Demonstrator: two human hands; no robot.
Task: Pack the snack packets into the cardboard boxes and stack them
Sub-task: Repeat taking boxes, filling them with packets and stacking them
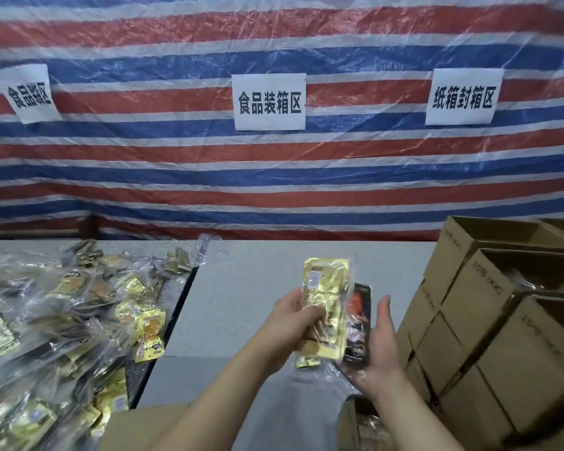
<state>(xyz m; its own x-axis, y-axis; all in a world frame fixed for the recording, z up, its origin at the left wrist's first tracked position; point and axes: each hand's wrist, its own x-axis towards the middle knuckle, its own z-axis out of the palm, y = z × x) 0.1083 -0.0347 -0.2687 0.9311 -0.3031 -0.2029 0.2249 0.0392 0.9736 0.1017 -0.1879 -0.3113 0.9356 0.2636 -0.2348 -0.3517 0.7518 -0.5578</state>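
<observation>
Judging by the stack of cardboard boxes (489, 320) filling the 3 to 4 o'clock side, a good share of the packing looks done, yet the big heap of snack packets (62, 320) spread across the table (248, 307) from 8 to 10 o'clock shows plenty is left. An open box (362, 424) sits at about 5 o'clock, below the hands, and seems partly filled, though its contents are too blurred to be sure. Both forearms reach up from 6 o'clock toward the middle. The left hand (293, 323) has its fingers curled round a gold packet (326, 307) held upright in clear wrap. The right hand (380, 349), fingers fairly straight with the thumb up, cradles a dark packet (358, 330) against its palm, just beside the gold one.
</observation>
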